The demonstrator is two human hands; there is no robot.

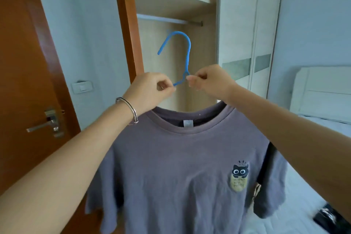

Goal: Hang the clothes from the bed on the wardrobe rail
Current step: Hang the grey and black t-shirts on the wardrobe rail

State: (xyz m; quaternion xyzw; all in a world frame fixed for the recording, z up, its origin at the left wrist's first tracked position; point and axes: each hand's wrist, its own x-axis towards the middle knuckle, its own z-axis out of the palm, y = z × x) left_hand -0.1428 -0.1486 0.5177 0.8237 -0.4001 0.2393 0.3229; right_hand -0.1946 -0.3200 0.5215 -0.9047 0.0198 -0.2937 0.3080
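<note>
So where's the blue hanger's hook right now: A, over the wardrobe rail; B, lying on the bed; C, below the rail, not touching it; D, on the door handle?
C: the blue hanger is held clear below the wardrobe rail, pinched near its neck by the left hand and right hand.

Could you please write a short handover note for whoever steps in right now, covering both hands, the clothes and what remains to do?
Left hand: pinches one arm of the blue hanger, just below the hook.
Right hand: pinches the other arm.
Things: the purple-grey T-shirt is on the hanger, held up in front of the open wardrobe. The rail is above the hook, which is not on it yet.
Done: shirt on hanger.
Left: lift the hook over the rail and let go. A dark item lies on the bed; I cannot tell whether it is clothing.
</note>
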